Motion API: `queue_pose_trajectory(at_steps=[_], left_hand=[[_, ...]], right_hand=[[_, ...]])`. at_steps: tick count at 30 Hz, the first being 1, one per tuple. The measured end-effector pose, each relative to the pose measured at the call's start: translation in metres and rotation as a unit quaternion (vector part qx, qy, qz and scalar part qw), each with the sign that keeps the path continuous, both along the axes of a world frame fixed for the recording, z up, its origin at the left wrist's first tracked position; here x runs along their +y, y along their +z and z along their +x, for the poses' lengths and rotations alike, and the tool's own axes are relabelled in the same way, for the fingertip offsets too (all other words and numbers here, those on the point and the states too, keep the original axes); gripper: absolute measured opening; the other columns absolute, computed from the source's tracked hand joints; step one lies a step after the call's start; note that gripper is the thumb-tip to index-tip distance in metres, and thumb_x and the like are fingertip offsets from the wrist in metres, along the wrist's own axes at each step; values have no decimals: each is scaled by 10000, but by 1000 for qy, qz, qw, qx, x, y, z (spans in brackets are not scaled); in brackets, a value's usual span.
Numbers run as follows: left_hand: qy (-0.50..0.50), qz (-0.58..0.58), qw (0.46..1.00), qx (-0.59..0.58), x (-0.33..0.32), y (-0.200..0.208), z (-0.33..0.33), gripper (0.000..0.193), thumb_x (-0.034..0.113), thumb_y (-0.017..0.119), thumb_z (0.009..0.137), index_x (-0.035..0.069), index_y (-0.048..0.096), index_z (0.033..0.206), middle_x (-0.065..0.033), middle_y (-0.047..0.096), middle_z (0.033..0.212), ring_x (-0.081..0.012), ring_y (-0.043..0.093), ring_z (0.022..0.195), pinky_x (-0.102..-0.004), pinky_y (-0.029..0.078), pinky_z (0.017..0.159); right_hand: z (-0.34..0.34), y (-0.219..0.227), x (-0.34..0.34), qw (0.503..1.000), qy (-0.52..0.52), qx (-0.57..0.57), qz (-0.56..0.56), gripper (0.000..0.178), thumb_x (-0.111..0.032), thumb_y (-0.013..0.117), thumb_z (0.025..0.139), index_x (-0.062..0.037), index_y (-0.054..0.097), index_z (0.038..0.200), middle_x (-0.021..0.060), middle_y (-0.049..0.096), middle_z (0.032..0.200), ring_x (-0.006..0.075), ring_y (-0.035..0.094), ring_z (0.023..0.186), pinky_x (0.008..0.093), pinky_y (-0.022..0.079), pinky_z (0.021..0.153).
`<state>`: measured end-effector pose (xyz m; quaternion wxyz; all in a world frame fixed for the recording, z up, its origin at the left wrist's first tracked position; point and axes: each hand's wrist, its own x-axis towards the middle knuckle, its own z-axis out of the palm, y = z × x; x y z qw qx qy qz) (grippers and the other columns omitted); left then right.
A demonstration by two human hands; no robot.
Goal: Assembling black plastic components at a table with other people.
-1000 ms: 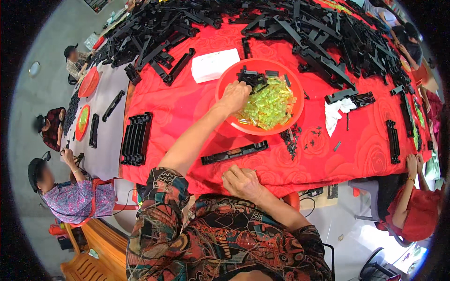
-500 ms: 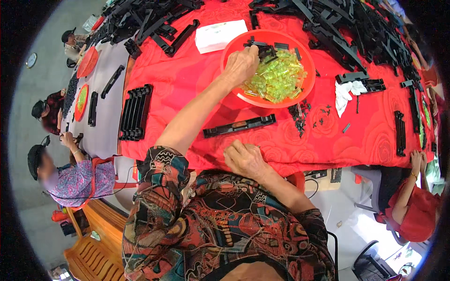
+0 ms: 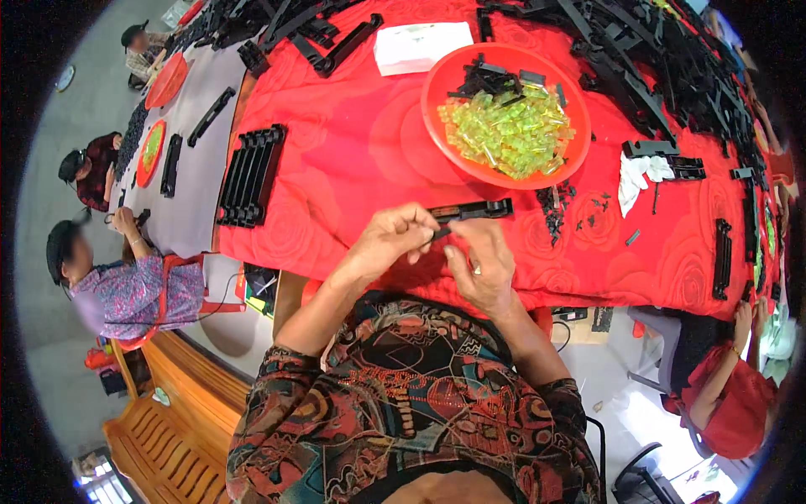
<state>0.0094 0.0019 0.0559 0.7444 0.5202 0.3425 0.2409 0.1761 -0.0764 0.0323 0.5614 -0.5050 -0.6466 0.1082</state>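
Observation:
In front of my chest, my left hand (image 3: pixel 390 239) pinches a small black plastic piece (image 3: pixel 440 233) between thumb and fingertips. My right hand (image 3: pixel 484 267) faces it from the other side, its thumb and index finger apart and the fingertips close to the piece; whether they touch it is hard to tell. Just beyond both hands a long black plastic bar (image 3: pixel 491 209) lies on the red cloth, its left end partly covered by my fingers. Farther off stands a red bowl (image 3: pixel 432 105) with yellow-green translucent pieces (image 3: pixel 512 134) and a clump of small black parts (image 3: pixel 487 80).
Stacked black bars (image 3: pixel 252 176) lie at the left of the table (image 3: pixel 336 160). A white box (image 3: pixel 420 46) is behind the bowl. Right of it are loose black bits (image 3: pixel 554 210), a white cloth (image 3: pixel 635 181) and a big heap of black bars (image 3: pixel 630 67). Other people sit left and right.
My left hand has come back from the bowl toward my chest with a small black piece. The right hand has risen from the table edge to meet it. The view has shifted slightly.

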Motion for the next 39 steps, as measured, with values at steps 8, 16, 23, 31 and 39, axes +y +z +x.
queue_pose_trajectory(at_steps=[8, 16, 23, 31, 39], left_hand=[[-42, -225, 966, -117, -9, -18, -32, 195, 192, 648, 873, 17, 577, 921, -24, 491, 648, -77, 360, 506, -228, 289, 486], [52, -100, 993, -45, -20, -19, -32, 176, 179, 623, 893, 12, 589, 937, -21, 556, 700, -86, 485, 562, -221, 389, 529], [66, 36, 997, 27, -25, -32, -29, 85, 82, 611, 887, -1, 603, 903, -4, 579, 716, -57, 522, 596, -206, 445, 537], [18, 100, 990, 100, -24, -32, -23, 93, 97, 595, 905, 4, 589, 914, 23, 537, 711, -41, 500, 607, -218, 419, 535], [125, 588, 759, 250, -19, -20, -15, 270, 20, 686, 716, 28, 606, 973, -116, 570, 894, -276, 556, 818, -365, 446, 688]], right_hand=[[-17, -2, -3, 989, 76, 77, -105, 222, -5, 677, 777, -30, 626, 992, 100, 591, 872, 209, 605, 723, 310, 490, 587], [-17, -11, -3, 964, 70, 160, -201, 75, -50, 677, 815, -23, 638, 873, 57, 561, 758, 122, 496, 619, 267, 394, 535], [-17, -12, -2, 947, 23, 188, -259, 65, -56, 680, 817, -17, 631, 832, 48, 555, 737, 95, 485, 624, 259, 387, 546], [-8, -13, 3, 927, 35, 220, -302, 53, -25, 664, 825, -9, 615, 811, 1, 540, 714, 52, 454, 609, 217, 362, 525], [5, -17, 6, 908, 1, 310, -281, 68, -34, 656, 855, -10, 602, 823, -57, 533, 696, -1, 419, 599, 175, 340, 516]])
